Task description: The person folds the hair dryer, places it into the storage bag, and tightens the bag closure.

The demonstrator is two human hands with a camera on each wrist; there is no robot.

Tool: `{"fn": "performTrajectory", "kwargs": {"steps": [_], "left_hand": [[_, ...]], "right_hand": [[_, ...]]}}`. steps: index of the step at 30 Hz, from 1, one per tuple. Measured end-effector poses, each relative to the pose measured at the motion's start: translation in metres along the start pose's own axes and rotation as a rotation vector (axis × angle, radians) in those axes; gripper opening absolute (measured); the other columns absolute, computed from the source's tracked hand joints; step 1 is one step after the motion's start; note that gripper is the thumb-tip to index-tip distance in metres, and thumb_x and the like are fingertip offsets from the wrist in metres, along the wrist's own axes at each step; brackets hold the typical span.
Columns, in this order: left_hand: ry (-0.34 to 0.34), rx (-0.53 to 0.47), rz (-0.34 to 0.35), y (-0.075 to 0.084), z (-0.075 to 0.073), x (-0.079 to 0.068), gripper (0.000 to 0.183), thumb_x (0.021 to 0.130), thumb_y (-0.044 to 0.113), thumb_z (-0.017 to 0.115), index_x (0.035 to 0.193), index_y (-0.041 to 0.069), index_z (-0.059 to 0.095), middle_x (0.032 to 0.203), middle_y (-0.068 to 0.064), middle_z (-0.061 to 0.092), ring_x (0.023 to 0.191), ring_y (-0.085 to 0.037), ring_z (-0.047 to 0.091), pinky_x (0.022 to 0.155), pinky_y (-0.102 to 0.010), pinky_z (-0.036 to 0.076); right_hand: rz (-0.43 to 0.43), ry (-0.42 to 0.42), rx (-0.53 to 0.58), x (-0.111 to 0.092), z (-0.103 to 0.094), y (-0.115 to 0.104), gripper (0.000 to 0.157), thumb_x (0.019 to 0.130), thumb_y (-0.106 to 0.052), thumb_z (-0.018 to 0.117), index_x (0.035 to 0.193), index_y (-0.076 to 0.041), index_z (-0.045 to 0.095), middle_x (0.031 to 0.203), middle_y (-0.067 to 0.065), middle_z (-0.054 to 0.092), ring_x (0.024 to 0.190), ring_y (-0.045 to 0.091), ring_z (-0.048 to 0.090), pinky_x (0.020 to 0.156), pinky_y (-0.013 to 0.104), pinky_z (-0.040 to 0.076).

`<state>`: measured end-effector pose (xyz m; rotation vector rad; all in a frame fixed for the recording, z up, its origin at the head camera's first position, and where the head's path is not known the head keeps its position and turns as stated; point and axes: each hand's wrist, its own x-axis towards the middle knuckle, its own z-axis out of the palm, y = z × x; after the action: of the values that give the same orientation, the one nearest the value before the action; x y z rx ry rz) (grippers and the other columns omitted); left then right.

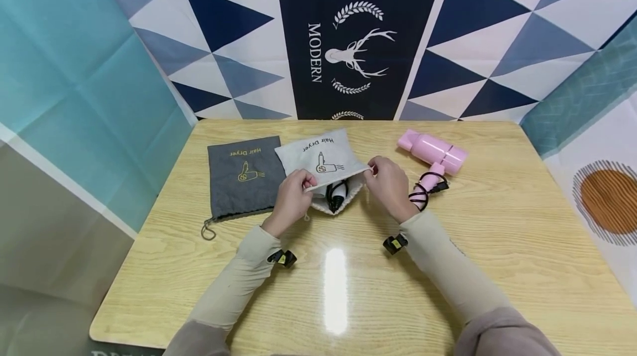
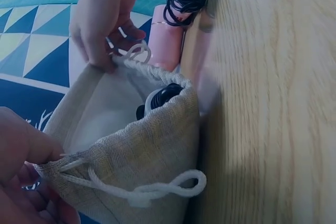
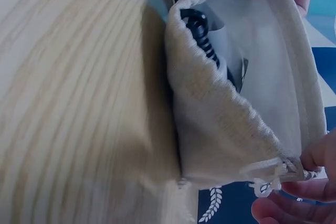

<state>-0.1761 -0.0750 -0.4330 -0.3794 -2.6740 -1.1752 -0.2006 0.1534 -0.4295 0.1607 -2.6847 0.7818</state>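
Note:
A light drawstring bag (image 1: 318,151) printed "Hair Dryer" lies in front of me with its mouth held apart toward me. My left hand (image 1: 293,195) pinches the left corner of the mouth, and my right hand (image 1: 390,184) pinches the right corner. Inside the bag sits a white handle (image 1: 339,190) with a black cord wound about it; the rest of that item is hidden by the cloth. In the left wrist view, a white drawstring loop (image 2: 184,182) hangs from the bag's edge near my left fingers.
A dark grey "Hair Dryer" bag (image 1: 244,179) lies flat at the left, partly under the light bag. To the right rests a pink hair dryer (image 1: 438,151), black cord round its handle, close by my right hand. A patterned cloth wall (image 1: 239,13) stands behind the wooden table (image 1: 497,234).

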Motion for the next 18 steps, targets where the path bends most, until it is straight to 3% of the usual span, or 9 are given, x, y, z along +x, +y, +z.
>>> {"fn": "performTrajectory", "kwargs": {"steps": [12, 18], "left_hand": [[-0.125, 0.022, -0.078, -0.007, -0.007, 0.001, 0.023, 0.075, -0.008, 0.054, 0.086, 0.011, 0.061, 0.084, -0.004, 0.054, 0.077, -0.018, 0.049, 0.074, -0.033, 0.039], [-0.172, 0.074, -0.152, -0.014, -0.013, -0.004, 0.018, 0.078, -0.004, 0.059, 0.086, 0.012, 0.061, 0.085, -0.003, 0.056, 0.08, -0.019, 0.052, 0.075, -0.034, 0.041]], "right_hand": [[0.019, -0.1, -0.1, -0.005, -0.011, 0.017, 0.022, 0.084, -0.02, 0.065, 0.095, 0.0, 0.066, 0.089, 0.017, 0.066, 0.072, 0.03, 0.061, 0.061, 0.043, 0.048], [-0.019, -0.132, -0.167, -0.012, -0.013, 0.026, 0.026, 0.086, -0.023, 0.065, 0.095, 0.0, 0.066, 0.089, 0.017, 0.066, 0.072, 0.032, 0.062, 0.061, 0.046, 0.049]]}}
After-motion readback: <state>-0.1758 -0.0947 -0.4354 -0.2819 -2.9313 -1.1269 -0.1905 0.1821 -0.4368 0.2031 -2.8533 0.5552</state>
